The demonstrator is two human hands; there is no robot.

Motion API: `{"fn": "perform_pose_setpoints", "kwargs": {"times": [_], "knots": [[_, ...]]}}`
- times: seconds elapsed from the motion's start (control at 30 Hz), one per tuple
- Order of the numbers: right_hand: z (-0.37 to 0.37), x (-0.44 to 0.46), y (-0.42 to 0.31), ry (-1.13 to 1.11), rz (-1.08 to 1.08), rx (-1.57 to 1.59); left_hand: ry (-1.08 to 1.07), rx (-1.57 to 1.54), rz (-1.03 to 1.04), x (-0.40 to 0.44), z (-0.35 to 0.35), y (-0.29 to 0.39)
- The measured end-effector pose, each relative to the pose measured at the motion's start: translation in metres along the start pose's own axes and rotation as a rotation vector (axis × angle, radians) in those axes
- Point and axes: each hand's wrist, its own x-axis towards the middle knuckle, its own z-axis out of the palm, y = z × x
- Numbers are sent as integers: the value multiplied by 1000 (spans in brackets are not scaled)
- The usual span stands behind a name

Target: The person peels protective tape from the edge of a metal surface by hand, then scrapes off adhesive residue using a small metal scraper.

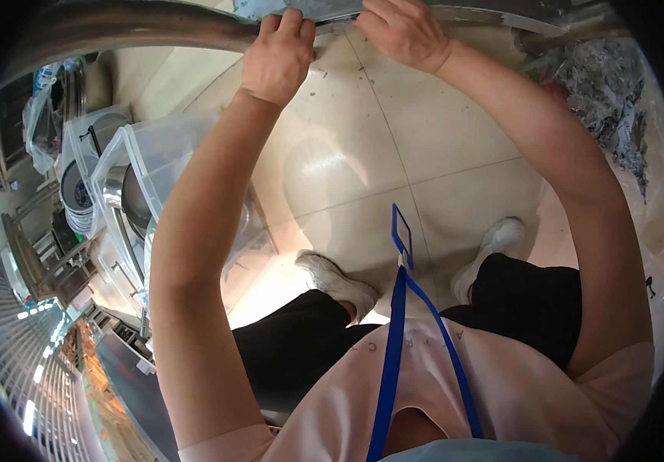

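Observation:
My left hand (279,59) is at the top of the view, its fingers curled down at the end of a dark, rounded metal-looking edge (139,29). My right hand (405,35) is a short way to its right, also with bent fingers, at a grey strip (336,14) that runs between the two hands. The fingertips of both hands are partly hidden, and what they pinch is cut off by the frame's top. A blue lanyard (390,362) with a badge holder (402,231) hangs from my neck, well below the hands.
Clear plastic bins (147,165) holding metal pots or bowls stand on the left. Crumpled clear plastic wrap (609,100) lies on the right. Pale floor tiles (347,146) are below, with my white shoes (336,285) on them. Shelving (35,231) is at far left.

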Motion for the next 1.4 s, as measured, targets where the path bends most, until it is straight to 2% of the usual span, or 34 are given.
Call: {"fn": "perform_pose_setpoints", "kwargs": {"times": [0.27, 0.37, 0.47, 0.8, 1.17, 1.27, 1.4], "knots": [[-1, 0, 5, 24, 47, 135, 34, -34, 38, 4, -1, -11], [3, -4, 6, 20, 61, 112, 31, -16, 7, 4, 1, -6], [1, -3, 6, -24, 14, 39, -60, 66, 25, 6, -2, -1], [-2, 0, 5, -69, 53, 111, 14, 112, 122, 4, 2, -4], [1, 0, 1, -101, 70, 73, 3, 116, 86, 2, 3, -3], [3, -4, -1, -115, 106, 87, 0, 52, 37, 4, -3, -3], [-6, -18, -10, -136, 291, 112, 100, -125, 12, 4, -14, 0]]}}
